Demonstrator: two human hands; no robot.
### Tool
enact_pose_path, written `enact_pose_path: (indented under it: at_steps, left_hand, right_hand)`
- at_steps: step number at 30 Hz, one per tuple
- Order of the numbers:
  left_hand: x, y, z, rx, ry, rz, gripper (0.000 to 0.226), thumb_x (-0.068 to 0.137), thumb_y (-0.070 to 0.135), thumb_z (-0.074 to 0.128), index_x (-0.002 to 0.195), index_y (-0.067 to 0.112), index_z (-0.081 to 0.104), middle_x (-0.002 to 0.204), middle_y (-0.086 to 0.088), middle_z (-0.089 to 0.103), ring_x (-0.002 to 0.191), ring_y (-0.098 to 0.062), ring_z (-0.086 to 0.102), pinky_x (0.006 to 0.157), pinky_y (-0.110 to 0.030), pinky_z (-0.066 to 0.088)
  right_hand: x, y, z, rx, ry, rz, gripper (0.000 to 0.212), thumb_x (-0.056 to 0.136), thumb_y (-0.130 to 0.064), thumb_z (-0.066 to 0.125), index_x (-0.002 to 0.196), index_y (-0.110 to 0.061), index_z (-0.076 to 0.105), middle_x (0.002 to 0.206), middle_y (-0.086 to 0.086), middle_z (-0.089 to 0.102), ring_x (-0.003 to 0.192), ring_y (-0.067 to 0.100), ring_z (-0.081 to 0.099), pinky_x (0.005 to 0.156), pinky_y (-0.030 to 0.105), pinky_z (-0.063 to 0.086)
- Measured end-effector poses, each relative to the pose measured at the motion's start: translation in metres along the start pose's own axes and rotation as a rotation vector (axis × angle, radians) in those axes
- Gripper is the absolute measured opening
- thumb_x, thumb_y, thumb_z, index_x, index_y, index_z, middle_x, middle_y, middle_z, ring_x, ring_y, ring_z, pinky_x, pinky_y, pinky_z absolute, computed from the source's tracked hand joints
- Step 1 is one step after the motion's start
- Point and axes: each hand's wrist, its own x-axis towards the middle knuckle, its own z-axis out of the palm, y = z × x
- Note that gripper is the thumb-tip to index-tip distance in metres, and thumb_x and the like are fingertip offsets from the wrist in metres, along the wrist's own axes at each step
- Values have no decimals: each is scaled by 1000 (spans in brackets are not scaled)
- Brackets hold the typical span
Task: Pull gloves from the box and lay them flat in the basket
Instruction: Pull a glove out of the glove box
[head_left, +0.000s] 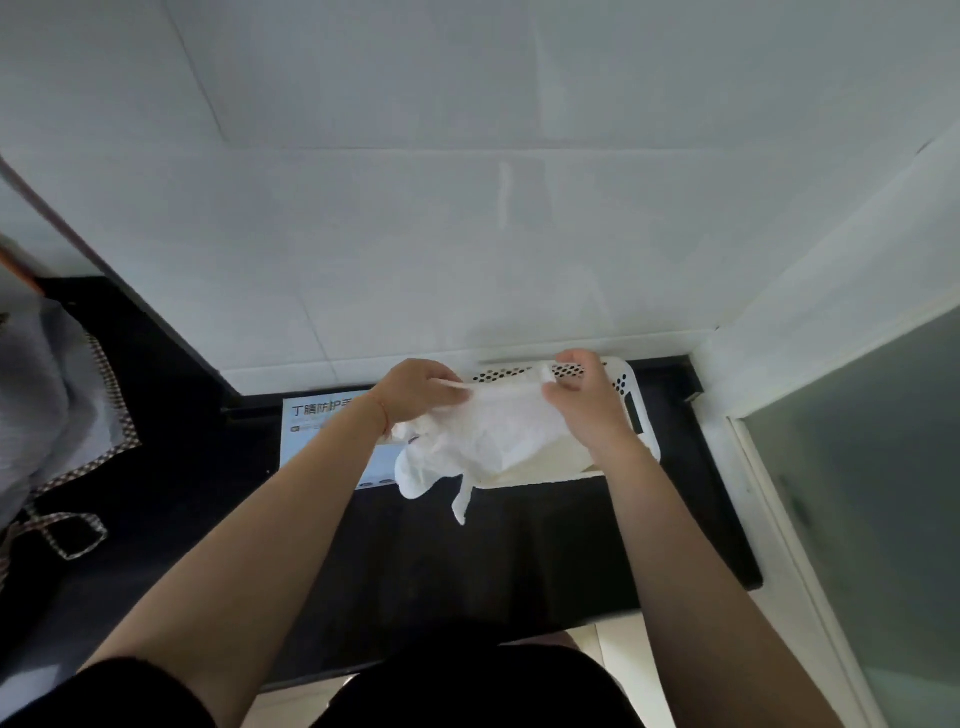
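A thin white glove (483, 441) is stretched between my two hands above the near left part of the white perforated basket (631, 384). My left hand (415, 395) pinches its cuff at the left, and my right hand (587, 400) pinches the cuff at the right. The glove's fingers hang down over the basket's front rim toward the black counter. The light blue glove box (311, 431) lies to the left of the basket, partly hidden by my left forearm. The inside of the basket is mostly covered by the glove and my hands.
The basket and box sit on a black countertop (467, 561) against a white tiled wall (467, 234). A grey cloth with a checkered edge (57, 415) lies at the far left. A frosted glass panel (857, 493) stands at the right.
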Motion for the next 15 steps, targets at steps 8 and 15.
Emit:
enact_pose_path:
  at_steps: [8,15]
  left_hand:
    - [69,17,62,391,-21,-28,22,86,22,72,104,10,73,100,-2,65,99,-18,58,81,-21,39]
    - [101,23,94,594,132,-76,38,88,41,64,121,22,65,122,-1,64,107,-22,60,88,-31,49]
  right_hand:
    - [39,69,-35,-125,-96,49,27,95,-8,49,93,-23,71,105,-20,59,105,3,53,88,25,42]
    - [74,96,-60,-208,-109,72,40,96,1,42,117,-19,68,135,-3,58,130,13,48,107,27,39]
